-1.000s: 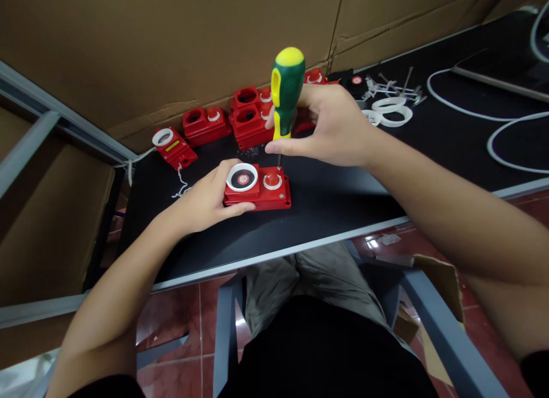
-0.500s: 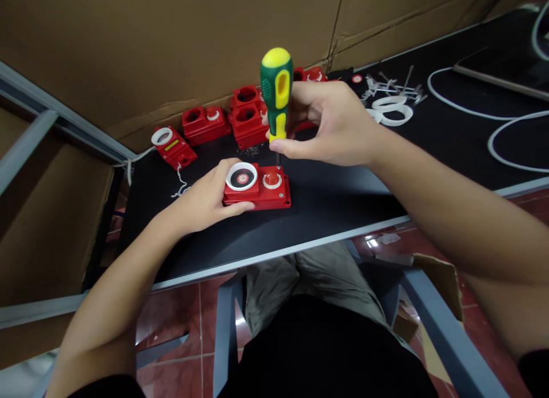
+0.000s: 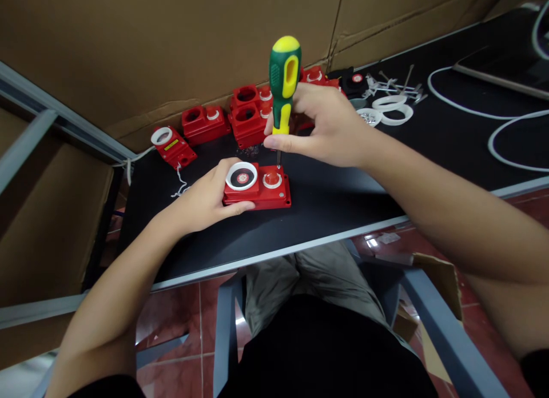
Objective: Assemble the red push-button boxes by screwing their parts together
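Observation:
My left hand (image 3: 210,193) is closed around the left end of a red box (image 3: 268,202), thumb on its near side, fingers behind. The box lies flat on the black table; its top bears a white ring (image 3: 241,176) with a dark round centre and a smaller red dome (image 3: 272,178) in a white collar. In my right hand (image 3: 323,123) is a screwdriver (image 3: 285,83) with a green and yellow handle, held almost upright between thumb and fingers. Its tip meets a screw at the box's far right corner. Another screw shows at the near right corner.
Several red housings (image 3: 206,125) line the cardboard wall (image 3: 171,43) at the back. A red unit with a white ring (image 3: 174,148) lies at left. Behind my right hand are white rings (image 3: 394,113), a dish of screws (image 3: 369,116) and metal rods. A white cable (image 3: 467,113) curves at right.
The screwdriver's handle has shifted slightly right and up, its tip staying at the same corner screw. My right fingers have changed position on it. My left hand and the red box have stayed put.

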